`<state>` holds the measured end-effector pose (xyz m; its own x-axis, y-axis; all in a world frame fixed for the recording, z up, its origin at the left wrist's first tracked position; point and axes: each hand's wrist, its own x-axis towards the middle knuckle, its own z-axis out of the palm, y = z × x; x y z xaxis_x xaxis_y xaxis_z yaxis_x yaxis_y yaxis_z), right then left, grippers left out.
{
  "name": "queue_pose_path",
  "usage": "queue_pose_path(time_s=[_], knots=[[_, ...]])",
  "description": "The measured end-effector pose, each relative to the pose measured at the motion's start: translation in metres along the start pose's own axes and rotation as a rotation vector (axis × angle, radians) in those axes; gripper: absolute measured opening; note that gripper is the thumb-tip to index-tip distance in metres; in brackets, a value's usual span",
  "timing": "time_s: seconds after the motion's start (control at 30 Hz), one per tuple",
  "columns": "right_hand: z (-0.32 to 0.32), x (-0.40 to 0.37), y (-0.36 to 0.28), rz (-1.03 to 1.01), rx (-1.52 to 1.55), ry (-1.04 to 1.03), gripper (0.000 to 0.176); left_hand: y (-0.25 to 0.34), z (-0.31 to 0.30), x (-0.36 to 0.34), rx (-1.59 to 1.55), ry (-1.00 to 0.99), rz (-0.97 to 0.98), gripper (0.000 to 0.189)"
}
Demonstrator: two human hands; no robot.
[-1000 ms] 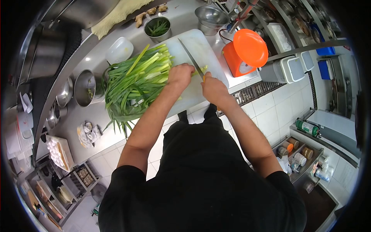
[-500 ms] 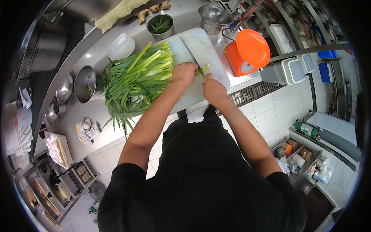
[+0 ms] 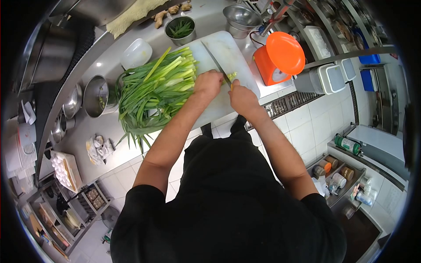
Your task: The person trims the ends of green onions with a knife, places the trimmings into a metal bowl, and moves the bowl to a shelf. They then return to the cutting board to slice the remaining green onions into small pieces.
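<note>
My right hand (image 3: pixel 244 100) is wrapped round the handle of a long knife (image 3: pixel 214 58), whose blade lies over the white cutting board (image 3: pixel 245 65) and points away from me. Just left of the blade, my left hand (image 3: pixel 209 82) is closed, its fingertips bent down; what it pinches is hidden. Small pale green cut pieces (image 3: pixel 232 76) sit on the board at the blade's right side. A big pile of green onions (image 3: pixel 162 83) covers the board's left part, white ends toward my left hand, leaves hanging over the counter edge.
An orange scale (image 3: pixel 266 65) stands right of the board. Beyond it are a metal pot with green leaves (image 3: pixel 180 30), a metal bowl (image 3: pixel 242 16) and ginger (image 3: pixel 160 18). Left are a white dish (image 3: pixel 137 53), a steel pot (image 3: pixel 96 94), a crumpled cloth (image 3: pixel 99 149) and an egg tray (image 3: pixel 62 170).
The view has shifted very slightly. Both hands keep nearly the same place, with the knife still beside my left fingers.
</note>
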<state>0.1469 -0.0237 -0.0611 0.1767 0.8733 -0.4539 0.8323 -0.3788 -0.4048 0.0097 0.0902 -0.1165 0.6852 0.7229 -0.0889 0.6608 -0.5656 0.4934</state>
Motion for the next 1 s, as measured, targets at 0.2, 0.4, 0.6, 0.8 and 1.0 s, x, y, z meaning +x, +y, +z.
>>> queue_pose_path(time_s=[0.2, 0.4, 0.6, 0.8, 1.0], knots=[[0.011, -0.01, -0.001, 0.051, 0.044, -0.001, 0.03, -0.003, -0.001, -0.005, -0.051, 0.041, 0.007, 0.011], [-0.012, -0.016, -0.011, 0.062, 0.029, -0.052, 0.029, -0.003, -0.004, -0.007, -0.064, 0.019, -0.009, 0.012], [0.008, -0.009, -0.01, 0.08, 0.069, -0.019, 0.031, -0.005, -0.001, -0.008, -0.067, 0.035, 0.007, 0.01], [-0.007, -0.019, -0.012, 0.04, 0.031, -0.043, 0.03, -0.007, 0.0, -0.004, -0.032, 0.034, 0.032, 0.01], [0.013, -0.004, -0.007, 0.035, 0.049, -0.012, 0.03, -0.007, -0.002, -0.003, -0.045, 0.026, 0.016, 0.008]])
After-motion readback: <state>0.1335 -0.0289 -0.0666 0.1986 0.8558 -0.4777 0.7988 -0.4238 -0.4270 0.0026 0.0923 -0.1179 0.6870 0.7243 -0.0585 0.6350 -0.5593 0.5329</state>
